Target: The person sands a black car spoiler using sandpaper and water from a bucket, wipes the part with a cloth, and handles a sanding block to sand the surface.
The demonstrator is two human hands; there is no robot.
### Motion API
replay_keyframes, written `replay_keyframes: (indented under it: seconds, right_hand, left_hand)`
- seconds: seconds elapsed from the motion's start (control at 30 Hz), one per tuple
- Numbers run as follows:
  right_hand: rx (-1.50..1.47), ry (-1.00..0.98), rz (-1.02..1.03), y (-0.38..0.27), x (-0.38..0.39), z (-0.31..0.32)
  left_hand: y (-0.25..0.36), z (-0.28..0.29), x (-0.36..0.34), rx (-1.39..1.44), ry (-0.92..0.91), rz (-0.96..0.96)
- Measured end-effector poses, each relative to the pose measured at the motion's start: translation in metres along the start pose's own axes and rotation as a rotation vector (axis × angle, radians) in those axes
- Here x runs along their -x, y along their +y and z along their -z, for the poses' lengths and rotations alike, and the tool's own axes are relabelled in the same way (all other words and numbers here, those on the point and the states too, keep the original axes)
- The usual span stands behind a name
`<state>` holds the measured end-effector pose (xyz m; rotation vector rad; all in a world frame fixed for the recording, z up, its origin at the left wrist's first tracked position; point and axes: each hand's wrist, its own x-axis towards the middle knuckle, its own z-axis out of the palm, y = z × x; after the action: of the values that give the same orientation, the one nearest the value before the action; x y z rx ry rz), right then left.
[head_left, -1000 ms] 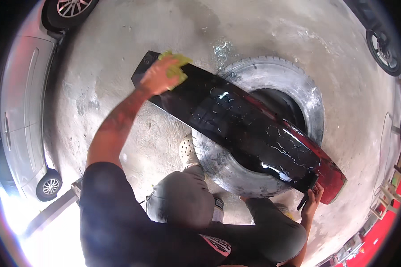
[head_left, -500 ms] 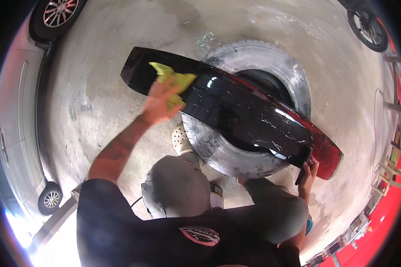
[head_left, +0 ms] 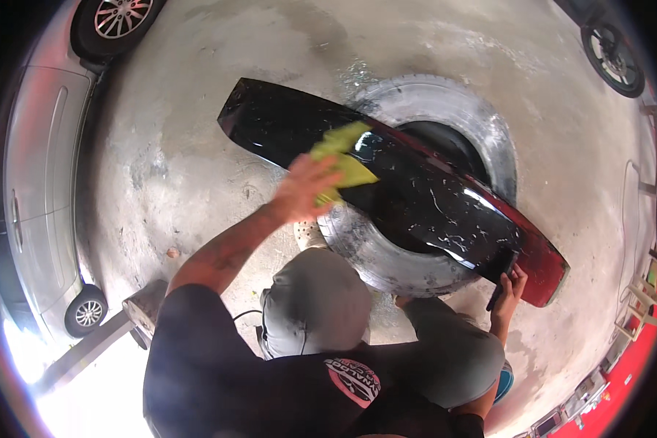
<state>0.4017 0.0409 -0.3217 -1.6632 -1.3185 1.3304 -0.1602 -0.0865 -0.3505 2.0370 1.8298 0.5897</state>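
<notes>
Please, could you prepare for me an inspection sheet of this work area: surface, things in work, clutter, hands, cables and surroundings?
Surface: concrete floor, stained; a greyish tire lies flat on it.
Things in work: glossy black-and-red panel across the tire, with pale streaks; yellow-green cloth on or just over its black face.
Clutter: teal object by the right leg, mostly hidden.
Hands: left hand holds the cloth, blurred; right hand grips a thin black piece at the panel's near edge, perhaps part of it.
Cables: thin dark cord beside the left knee; connection not visible.
Surroundings: silver car at left, motorcycle wheel at upper right.
</notes>
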Motion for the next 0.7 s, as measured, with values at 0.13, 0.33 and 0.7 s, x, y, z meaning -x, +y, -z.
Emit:
replay_keyframes:
  seconds: [0.13,0.33,0.7]
  right_hand:
    - [0.031,0.018,-0.026,-0.003,0.002,0.000]
    - [0.031,0.011,-0.036,-0.004,0.000,0.001]
    - [0.244,0.143,-0.011,-0.010,0.006,-0.005]
  left_hand:
    - [-0.112,0.026,0.050,0.032,0.344,0.355]
    - [-0.262,0.078,0.014,0.028,0.259,0.977]
    - [-0.099,0.027,-0.140,-0.020,-0.010,0.365]
